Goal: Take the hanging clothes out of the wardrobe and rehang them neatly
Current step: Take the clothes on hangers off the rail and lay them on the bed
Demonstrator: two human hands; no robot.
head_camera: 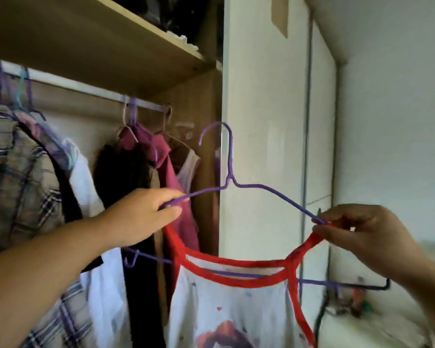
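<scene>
wardrobe (206, 101): open, wooden inside, with a shelf (111, 59) across the top and some dark stuff piled on it, too blurry for me to say what

white door (261, 121): just right of the opening, right behind the hanger I'm holding

rail (86, 87): runs under the shelf, with two bunches of clothes on it and a bare stretch between them

plaid shirt (18, 177): far left on the rail, with a white garment (86, 182) just beside it

maroon top (176, 187): in the right bunch, next to something dark (121, 172), both on thin wire hangers

tank top (236, 310): white with red trim and a print on the front, out of the wardrobe and hanging in front of me from the hanger

purple hanger (230, 159): wire one, held up in the air between my hands, hook pointing up and not on the rail, bottom bar running behind the neckline

left hand (141, 214): thumb and fingers pinching the hanger's left arm, right above the left red strap (171, 237)

right hand (362, 234): fingers curled, pinching the right red strap (314, 241) where it meets the hanger's right arm
</scene>
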